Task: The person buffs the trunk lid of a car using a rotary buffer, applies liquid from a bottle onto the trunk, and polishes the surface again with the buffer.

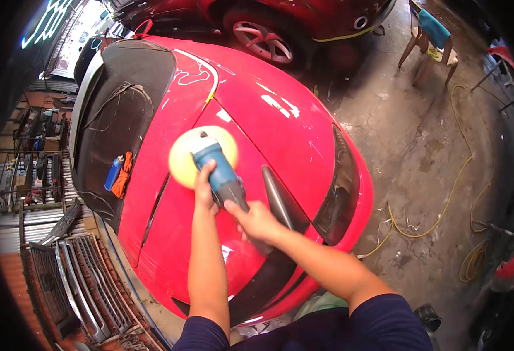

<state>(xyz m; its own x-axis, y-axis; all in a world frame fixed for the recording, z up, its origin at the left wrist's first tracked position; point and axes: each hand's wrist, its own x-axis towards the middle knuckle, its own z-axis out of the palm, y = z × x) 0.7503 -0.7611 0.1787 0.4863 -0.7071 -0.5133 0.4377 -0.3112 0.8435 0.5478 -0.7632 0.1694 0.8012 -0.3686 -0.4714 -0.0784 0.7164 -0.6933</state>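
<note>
A blue and black power polisher [223,175] with a round yellow pad [182,157] rests over the red car's hood [198,225]. My left hand [205,186] is wrapped round the blue body, close to the pad. Behind it, my right hand [252,220] grips the black rear end of the tool. The pad looks smeared at its edge and lies against the red panel beside a panel seam. On the dark windshield [116,117] are a blue bottle [114,172] and an orange cloth [122,175].
Another red car with a wheel [263,42] stands beyond the hood. A brown chair [425,50] holds a teal cloth [434,28]. A yellow hose [444,216] snakes over the concrete floor. Grilles [84,286] and shelved parts line the left side.
</note>
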